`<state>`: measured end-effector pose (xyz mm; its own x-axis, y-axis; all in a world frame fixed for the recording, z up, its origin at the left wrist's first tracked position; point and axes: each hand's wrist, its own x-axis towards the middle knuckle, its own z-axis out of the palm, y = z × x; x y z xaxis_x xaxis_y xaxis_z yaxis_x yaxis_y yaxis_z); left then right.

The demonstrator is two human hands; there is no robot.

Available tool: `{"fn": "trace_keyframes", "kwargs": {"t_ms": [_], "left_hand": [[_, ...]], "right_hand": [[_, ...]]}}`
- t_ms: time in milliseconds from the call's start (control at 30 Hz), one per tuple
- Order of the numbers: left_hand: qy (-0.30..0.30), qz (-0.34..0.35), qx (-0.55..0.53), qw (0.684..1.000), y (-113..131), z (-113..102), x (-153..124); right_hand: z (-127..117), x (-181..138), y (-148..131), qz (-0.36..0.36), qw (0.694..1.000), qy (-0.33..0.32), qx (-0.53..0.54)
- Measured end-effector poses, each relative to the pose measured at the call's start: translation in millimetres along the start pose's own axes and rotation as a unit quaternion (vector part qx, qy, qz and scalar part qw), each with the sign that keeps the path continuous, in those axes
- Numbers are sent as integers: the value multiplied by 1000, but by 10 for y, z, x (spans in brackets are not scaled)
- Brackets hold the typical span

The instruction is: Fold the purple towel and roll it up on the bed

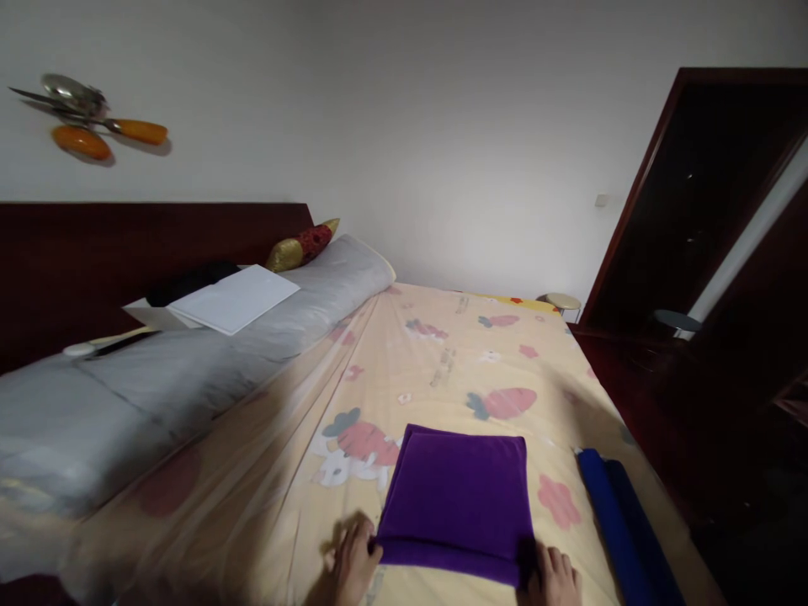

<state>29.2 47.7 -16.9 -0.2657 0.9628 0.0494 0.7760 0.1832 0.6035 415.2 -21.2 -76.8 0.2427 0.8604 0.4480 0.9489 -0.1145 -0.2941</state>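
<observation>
A purple cloth (460,488), folded into a flat rectangle, lies on the bed sheet at the bottom middle. Its near edge is turned over in a narrow strip. My left hand (354,557) has its fingers closed on the near left corner. At the near right corner my right hand (555,576) is curled, gripping the strip's other end; its thumb is partly hidden in shadow. To the right of the cloth lie two narrow blue rolls, one bright blue (611,522) and one dark blue (644,530).
The bed sheet (442,362) has a carrot print. Along the headboard (94,244) runs a long grey bundle (252,362) with a white box lid (236,299) and a red-gold cushion (306,244) on it. Stools (677,321) stand by the dark doorway (707,194).
</observation>
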Motion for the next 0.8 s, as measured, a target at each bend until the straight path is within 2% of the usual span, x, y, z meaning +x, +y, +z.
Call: {"fn": "trace_keyframes", "kwargs": {"t_ms": [67,133,200,267,300,367,433,500,567,633,733,800], "left_hand": [[18,30,43,998,205,201,-167],[15,161,88,983,424,417,-332],[24,335,148,930,569,555,-435],[58,436,205,874,564,557,-451],[72,450,229,860,500,509,-432],[96,430,260,859,291,364,-366],[129,376,266,878,92,246,-311],[168,305,259,901,39,239,-306],[171,270,247,915,180,355,-357],[122,332,227,907,429,527,-435],[41,462,195,864,659,680,-497],[13,445,197,873,578,626,-463]], "right_hand": [[146,-47,-317,-42,998,44,-32],[284,-72,-671,-116,990,70,-29],[383,-59,-896,-234,967,85,-49],[428,-24,-880,-327,936,102,-81],[432,-11,-783,-342,928,113,-93],[419,-15,-481,-288,945,126,-95],[403,-64,-195,-200,968,121,-89],[413,-132,-98,-141,980,111,-91],[462,-180,-259,-141,980,109,-86],[525,-182,-595,-205,971,108,-51],[530,-115,-980,-309,944,113,-3],[432,-65,-919,-315,942,115,-35]]}}
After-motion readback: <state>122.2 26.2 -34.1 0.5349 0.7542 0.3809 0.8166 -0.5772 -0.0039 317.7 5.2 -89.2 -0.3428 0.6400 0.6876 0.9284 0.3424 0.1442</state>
